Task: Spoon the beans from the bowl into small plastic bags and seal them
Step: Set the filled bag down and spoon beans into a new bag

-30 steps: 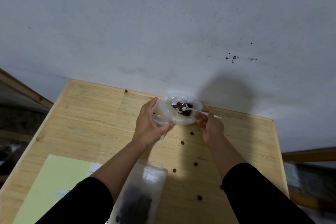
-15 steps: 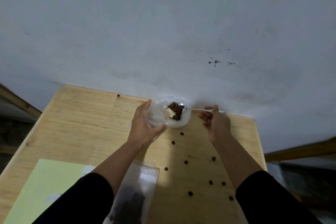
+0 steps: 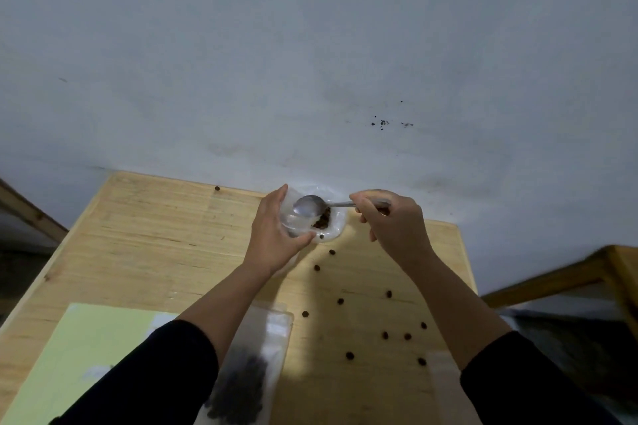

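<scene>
The spoon (image 3: 308, 205) is up out of the beans (image 3: 322, 220) now, its scoop looking empty over the bowl (image 3: 336, 229), so another scoop seems due. Right hand (image 3: 393, 222) fingers pinch the handle; left hand (image 3: 276, 235) grips a small clear bag (image 3: 288, 217) at the rim. A filled bag (image 3: 248, 373) lies nearer on the tabletop (image 3: 155, 235) among spilled beans (image 3: 385, 335).

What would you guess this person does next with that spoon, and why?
Probably dip the spoon down into the beans. Its bowl looks empty and sits above the small pile left in the clear bowl, while the left hand holds a small clear bag beside it.
</scene>
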The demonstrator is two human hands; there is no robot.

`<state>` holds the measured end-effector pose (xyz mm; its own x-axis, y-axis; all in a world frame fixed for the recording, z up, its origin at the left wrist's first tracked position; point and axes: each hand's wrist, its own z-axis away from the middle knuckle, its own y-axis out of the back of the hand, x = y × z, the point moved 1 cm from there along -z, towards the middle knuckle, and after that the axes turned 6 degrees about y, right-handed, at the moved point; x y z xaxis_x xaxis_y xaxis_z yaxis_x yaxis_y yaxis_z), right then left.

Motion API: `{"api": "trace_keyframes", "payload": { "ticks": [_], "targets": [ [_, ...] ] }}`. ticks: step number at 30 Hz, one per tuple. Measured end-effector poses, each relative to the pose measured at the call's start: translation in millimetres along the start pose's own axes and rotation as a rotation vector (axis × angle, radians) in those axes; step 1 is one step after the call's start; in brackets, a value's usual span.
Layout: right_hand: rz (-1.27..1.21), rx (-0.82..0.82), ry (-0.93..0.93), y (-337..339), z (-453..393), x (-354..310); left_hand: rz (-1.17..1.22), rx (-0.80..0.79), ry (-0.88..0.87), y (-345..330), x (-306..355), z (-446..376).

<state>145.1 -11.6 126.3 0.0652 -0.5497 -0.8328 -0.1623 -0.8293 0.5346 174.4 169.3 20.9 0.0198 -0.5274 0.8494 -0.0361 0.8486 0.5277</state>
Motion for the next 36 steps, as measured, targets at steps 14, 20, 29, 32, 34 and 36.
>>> {"api": "trace_keyframes", "payload": {
  "ticks": [14,20,29,32,34,36],
  "targets": [
    [-0.389,-0.138,-0.387,30.3,47.7,94.8,-0.048,0.05,-0.009,-31.1,20.2,21.3],
    [-0.385,0.109,-0.613,39.7,54.8,169.9,-0.083,0.09,0.017,-45.0,20.6,34.1],
    [-0.117,0.1,-0.565,37.8,44.7,200.9,-0.099,0.106,0.054,-62.6,30.5,46.6],
    [0.018,0.046,-0.49,37.1,41.4,201.4,-0.118,0.101,0.05,-66.3,35.0,48.8],
    [0.079,0.031,-0.447,36.5,39.4,201.5,-0.118,0.099,0.053,-68.0,37.7,50.4],
    [0.121,0.032,-0.415,36.7,39.1,202.0,-0.096,0.094,0.058,-69.1,40.5,52.3]
  ]
}}
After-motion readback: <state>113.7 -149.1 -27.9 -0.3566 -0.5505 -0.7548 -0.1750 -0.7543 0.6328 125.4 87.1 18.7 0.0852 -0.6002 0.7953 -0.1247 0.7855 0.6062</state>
